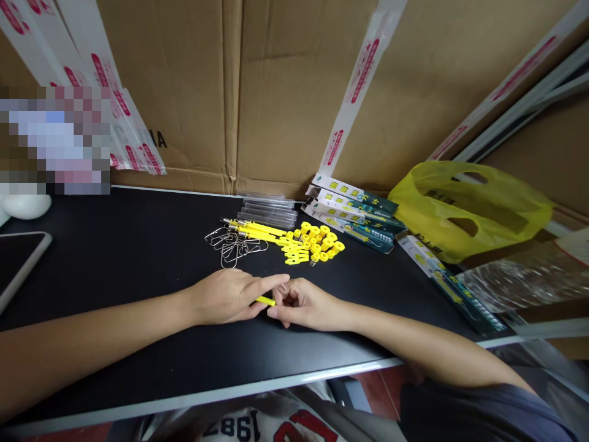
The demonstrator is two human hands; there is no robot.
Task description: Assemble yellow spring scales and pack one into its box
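My left hand (225,299) is closed around a thin yellow plastic rod (265,301), whose end sticks out toward the right. Fingertip to fingertip with it, my right hand (310,304) is pinched on a thin bent metal wire (282,286), mostly hidden by the fingers. Just beyond the hands lie a tangle of metal wire hooks (232,245) and several yellow rods with springs (255,231). Beside them is a heap of small yellow plastic caps and tabs (317,241). Behind these, clear plastic tubes (268,210) lie in a stack.
Spring scale boxes (354,212) are piled at the back right, with another box (453,285) nearer. A yellow plastic bag (473,205) and clear plastic wrap (519,279) lie at the right. A tablet-like device (23,264) sits far left. Cardboard (280,92) walls the table's back.
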